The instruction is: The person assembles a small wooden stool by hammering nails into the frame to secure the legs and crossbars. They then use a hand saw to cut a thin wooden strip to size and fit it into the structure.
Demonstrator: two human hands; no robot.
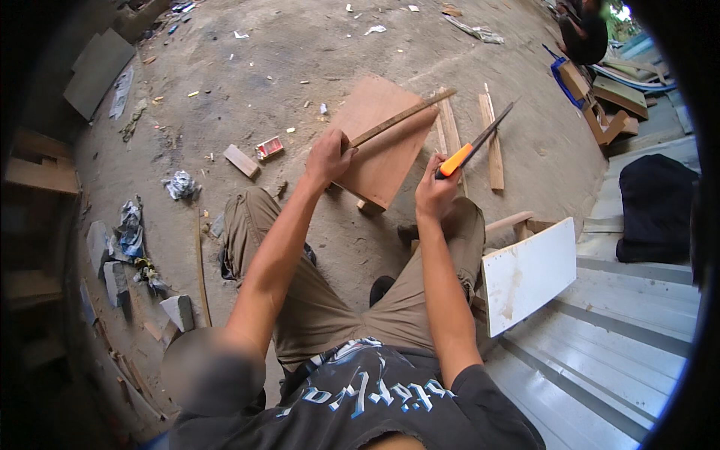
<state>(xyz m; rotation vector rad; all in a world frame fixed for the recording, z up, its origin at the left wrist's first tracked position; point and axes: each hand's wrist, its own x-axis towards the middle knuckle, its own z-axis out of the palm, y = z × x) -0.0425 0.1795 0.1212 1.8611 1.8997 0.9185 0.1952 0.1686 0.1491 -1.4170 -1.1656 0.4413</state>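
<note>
My left hand (328,156) is closed round the near end of a thin wooden strip (405,116). The strip runs up and to the right across a reddish-brown wooden board (371,161), and its far end reaches past the board's edge. The board sits raised off the ground, with a small wood block (370,208) showing under its near corner. To the right of the board, my right hand (437,191) grips a handsaw (456,160) by its orange and black handle. Its dark, narrow blade points up and right, apart from the strip.
Loose wooden slats (491,146) lie right of the board. A white panel (529,277) stands by my right knee, near corrugated metal sheets (600,330). On the left are a wood block (241,160), a red packet (270,147) and concrete chunks (116,283). A person (583,37) sits far right.
</note>
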